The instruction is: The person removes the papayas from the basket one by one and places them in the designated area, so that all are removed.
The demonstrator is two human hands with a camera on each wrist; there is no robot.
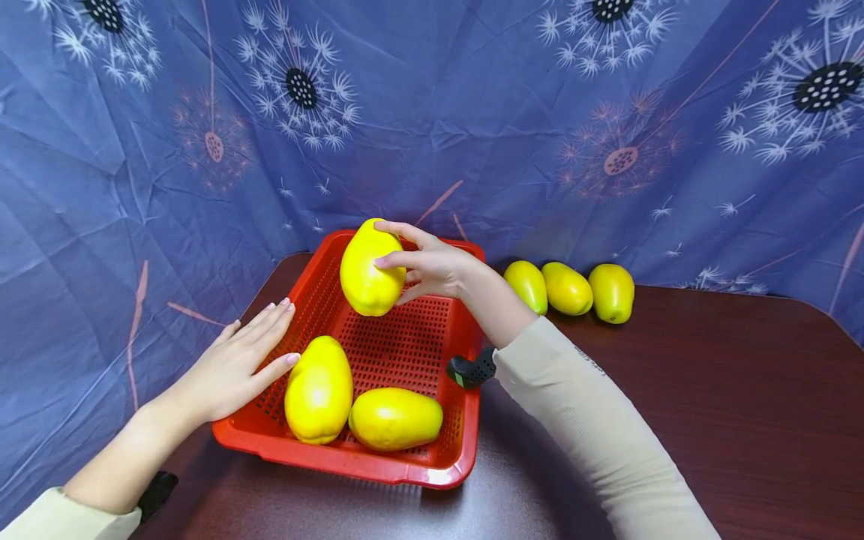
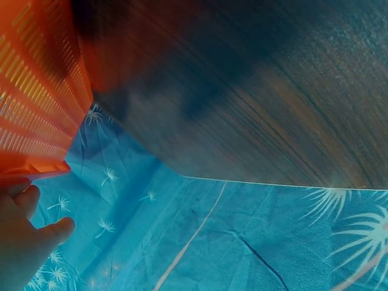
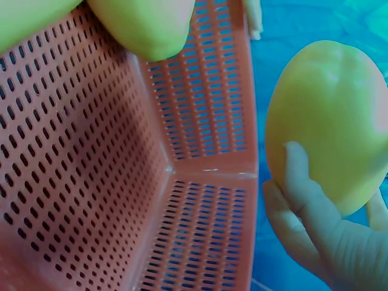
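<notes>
My right hand (image 1: pixel 435 264) grips a yellow papaya (image 1: pixel 370 274) from its right side, thumb below and fingers spread over it, above the far part of a red plastic basket (image 1: pixel 347 469). In the right wrist view, the held papaya (image 3: pixel 330 121) is beside the basket wall (image 3: pixel 206 230). On the basket's left rim rests my left hand (image 1: pixel 236 367), its fingers extended and its thumb close to an upright papaya (image 1: pixel 319 390) inside. A second papaya (image 1: pixel 396 418) lies sideways at the basket's near end. The left wrist view catches only some fingers (image 2: pixel 57 230) below the basket wall (image 2: pixel 42 91).
Three more yellow papayas stand in a row at the back: one partly behind my right arm (image 1: pixel 526 285), a middle papaya (image 1: pixel 567 289) and a right papaya (image 1: pixel 611 292). The dark brown table (image 1: pixel 729 390) extends rightward. A blue patterned cloth (image 1: pixel 432 97) hangs behind.
</notes>
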